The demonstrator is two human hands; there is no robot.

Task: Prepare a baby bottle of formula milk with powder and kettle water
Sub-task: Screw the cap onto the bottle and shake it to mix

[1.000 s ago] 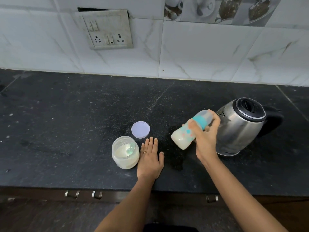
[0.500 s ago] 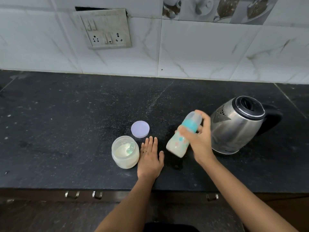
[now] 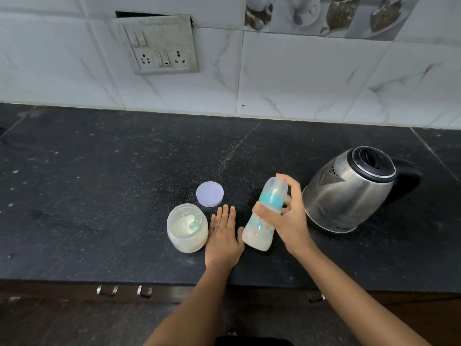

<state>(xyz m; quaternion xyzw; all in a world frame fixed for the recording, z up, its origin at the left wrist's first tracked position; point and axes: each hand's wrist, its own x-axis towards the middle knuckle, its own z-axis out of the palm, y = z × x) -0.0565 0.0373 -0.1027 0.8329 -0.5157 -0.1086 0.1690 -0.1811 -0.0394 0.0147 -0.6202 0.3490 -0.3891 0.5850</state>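
The right hand (image 3: 287,221) is gripping the tilted, milky bottle (image 3: 260,229) round its teal collar, just beside the left hand (image 3: 223,237), which is lying flat and empty on the surface (image 3: 99,196); mixing, I judge, is calling for a tight cap and clearance from the kettle (image 3: 349,193).

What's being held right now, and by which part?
The right hand grips the baby bottle around its middle, just under the teal collar. The left hand holds nothing, lying flat on the counter.
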